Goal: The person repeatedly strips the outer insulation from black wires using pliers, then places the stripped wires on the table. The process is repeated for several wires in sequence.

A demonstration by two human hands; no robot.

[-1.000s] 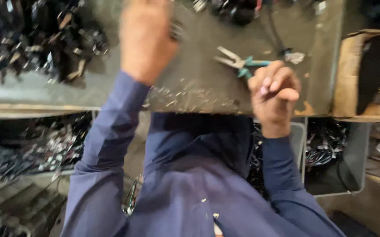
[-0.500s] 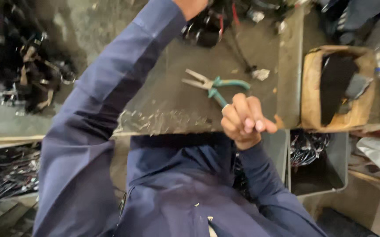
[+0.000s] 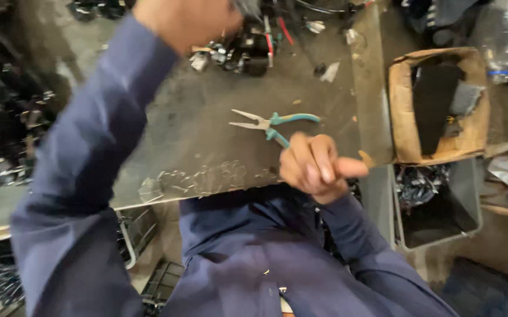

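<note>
Near the front edge of the metal workbench (image 3: 207,141), long-nose pliers (image 3: 266,124) with teal handles lie flat, their points spread. They are judged stiff and fairly light, best taken by the rubbery handles. The right hand (image 3: 312,167) is curled loosely beside them, holding nothing visible; the left hand (image 3: 183,20) is raised far back, its grip blurred and untellable.

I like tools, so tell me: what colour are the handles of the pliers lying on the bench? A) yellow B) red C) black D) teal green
D: the pliers lie on the grey bench with teal-green handles, just above the right hand.
</note>
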